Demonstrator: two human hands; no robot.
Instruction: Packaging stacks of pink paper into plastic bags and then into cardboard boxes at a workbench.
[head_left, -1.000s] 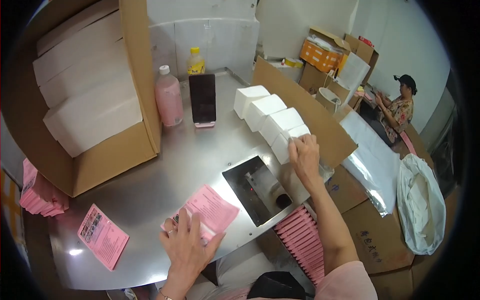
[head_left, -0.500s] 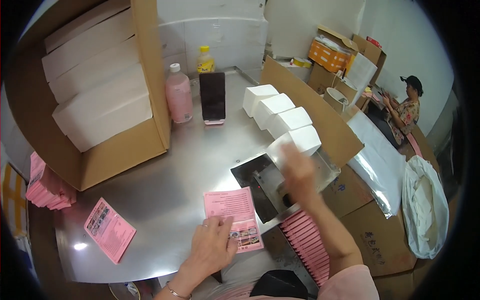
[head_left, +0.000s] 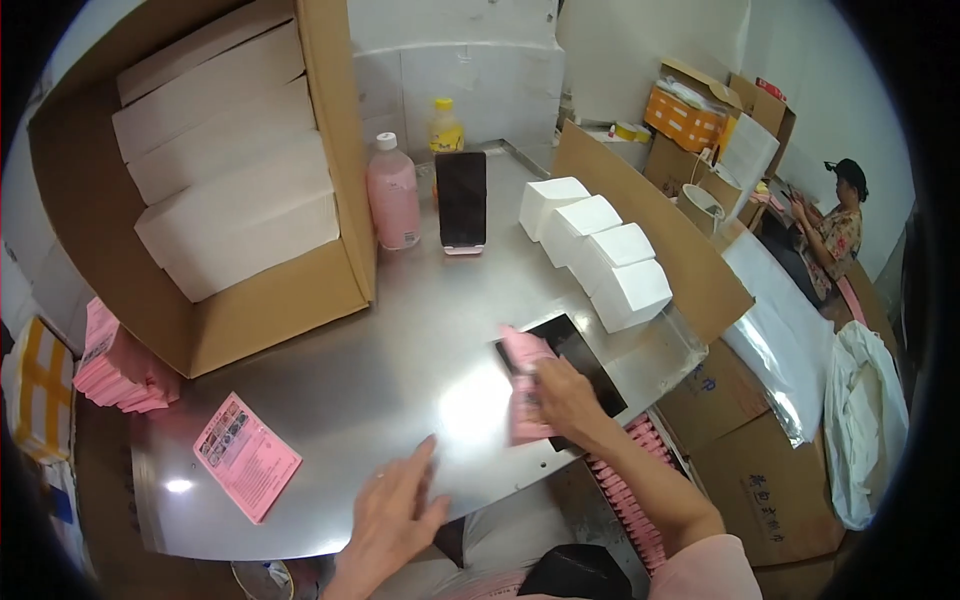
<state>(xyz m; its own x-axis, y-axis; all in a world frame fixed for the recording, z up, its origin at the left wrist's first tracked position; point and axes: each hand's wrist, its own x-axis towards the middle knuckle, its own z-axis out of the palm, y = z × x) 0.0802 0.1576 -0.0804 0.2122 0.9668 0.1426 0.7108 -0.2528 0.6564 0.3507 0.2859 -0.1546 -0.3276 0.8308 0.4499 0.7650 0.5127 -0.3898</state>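
Observation:
My right hand (head_left: pixel 568 402) grips a pink printed packet (head_left: pixel 526 400), which is tilted up and slightly smeared by motion, beside the black panel (head_left: pixel 590 365) set in the metal table. My left hand (head_left: pixel 395 510) is held over the table's front edge, fingers apart and with nothing in it. To its left another pink printed packet (head_left: pixel 247 455) lies flat on the table. Below my right forearm, a row of pink packets (head_left: pixel 645 490) stands packed together, partly hidden by the arm. Beyond the black panel sit several white folded paper stacks (head_left: pixel 628 290).
A large open carton (head_left: pixel 280 320) with white paper stacks stands at the left. Behind are a pink bottle (head_left: pixel 394 200), a yellow-capped bottle (head_left: pixel 445 130) and a phone (head_left: pixel 461 200) on a stand. A cardboard sheet (head_left: pixel 660 220) edges the right. A person (head_left: pixel 835 235) sits beyond.
My right hand has come back from the white stacks and now holds the pink packet, lifted off the table. My left hand has let go of it. The whole view has shifted slightly.

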